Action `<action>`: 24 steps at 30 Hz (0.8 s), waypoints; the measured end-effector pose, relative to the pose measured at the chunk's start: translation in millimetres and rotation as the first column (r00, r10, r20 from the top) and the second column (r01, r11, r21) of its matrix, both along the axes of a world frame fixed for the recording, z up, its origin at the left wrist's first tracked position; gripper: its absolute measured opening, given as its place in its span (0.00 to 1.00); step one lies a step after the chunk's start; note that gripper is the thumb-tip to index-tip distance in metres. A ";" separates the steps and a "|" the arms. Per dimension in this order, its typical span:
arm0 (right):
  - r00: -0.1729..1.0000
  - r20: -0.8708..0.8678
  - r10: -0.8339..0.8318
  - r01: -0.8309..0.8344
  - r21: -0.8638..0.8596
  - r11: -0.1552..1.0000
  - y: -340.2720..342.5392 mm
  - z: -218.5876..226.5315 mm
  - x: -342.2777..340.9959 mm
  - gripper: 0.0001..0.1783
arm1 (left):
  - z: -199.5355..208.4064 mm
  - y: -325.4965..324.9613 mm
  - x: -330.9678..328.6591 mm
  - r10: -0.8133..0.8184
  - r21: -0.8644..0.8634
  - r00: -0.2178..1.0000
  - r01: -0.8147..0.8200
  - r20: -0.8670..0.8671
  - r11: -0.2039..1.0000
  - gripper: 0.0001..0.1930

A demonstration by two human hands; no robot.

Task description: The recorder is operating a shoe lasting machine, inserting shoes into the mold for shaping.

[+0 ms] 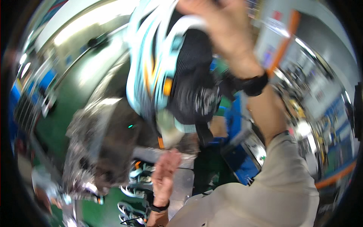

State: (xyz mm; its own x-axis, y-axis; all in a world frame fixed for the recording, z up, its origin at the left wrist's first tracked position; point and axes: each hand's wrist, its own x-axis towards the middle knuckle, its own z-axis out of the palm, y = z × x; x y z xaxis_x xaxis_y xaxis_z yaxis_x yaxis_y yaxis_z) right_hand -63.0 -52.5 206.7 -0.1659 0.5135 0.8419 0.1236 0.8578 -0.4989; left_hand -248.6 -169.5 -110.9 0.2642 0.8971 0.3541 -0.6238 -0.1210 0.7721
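Note:
A sneaker [189,68] in black mesh, light blue and white with orange accents hangs large in the upper middle, smeared by motion. My right hand [230,34] is closed on its upper part, with some fingertips cut off by the top edge. A pale, whitish piece [170,132] shows at the sneaker's lower end; its kind is too blurred to tell. Just below, my left hand [165,172] is raised with its fingers stretched up, apart from the sneaker and holding nothing visible. Black bands circle both wrists.
Several similar sneakers [132,210] stand in a row at lower left, beside a grey metal surface [182,185]. Crinkled clear plastic [94,151] covers something dark on the left. Blue bins [242,151], an orange rail [287,41] and another person [43,185] are around.

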 end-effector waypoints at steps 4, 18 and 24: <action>0.989 -0.047 -0.140 0.125 -0.234 0.964 -60.4 -81.9 132.9 0.13 | 56.5 27.4 110.9 -0.208 0.065 0.977 0.205 0.046 0.977 0.51; 0.407 -0.364 -0.837 0.540 -0.643 0.543 -478.8 -336.6 454.4 0.46 | -0.4 -223.1 557.6 -0.655 -0.168 0.695 0.637 -0.295 0.752 0.32; -0.100 -0.402 -0.910 0.513 -0.804 0.300 -612.3 -370.1 555.8 0.34 | -37.2 -308.9 711.7 -0.817 -0.181 0.309 0.879 -0.487 0.440 0.40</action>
